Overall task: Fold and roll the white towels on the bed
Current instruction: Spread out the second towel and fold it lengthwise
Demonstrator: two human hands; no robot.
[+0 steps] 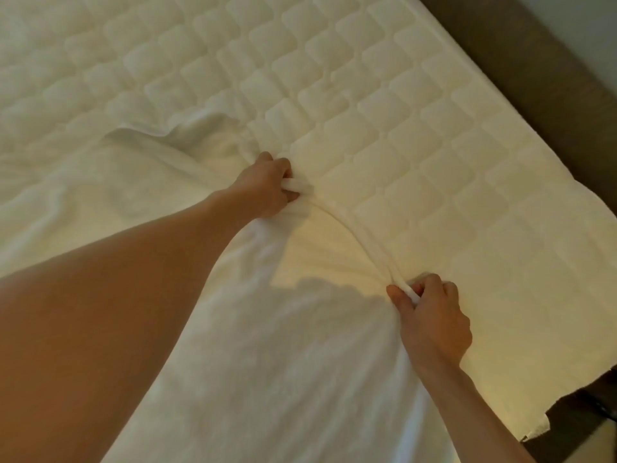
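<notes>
A large white towel (300,345) lies spread over the quilted mattress (384,95), running from the middle of the bed down to the lower edge of the view. Its far hem curves between my two hands. My left hand (267,188) grips the hem near the middle of the bed, fingers curled round a bunched fold. My right hand (430,315) pinches the same hem lower and to the right, between thumb and fingers. The towel's left part is rumpled, with a raised wrinkle (147,135) beyond my left forearm.
The mattress ends at the right along a dark bed frame (534,61). The bed's near right corner (534,426) shows a small white tag over dark floor. Bare quilted surface stretches beyond and to the right of the towel.
</notes>
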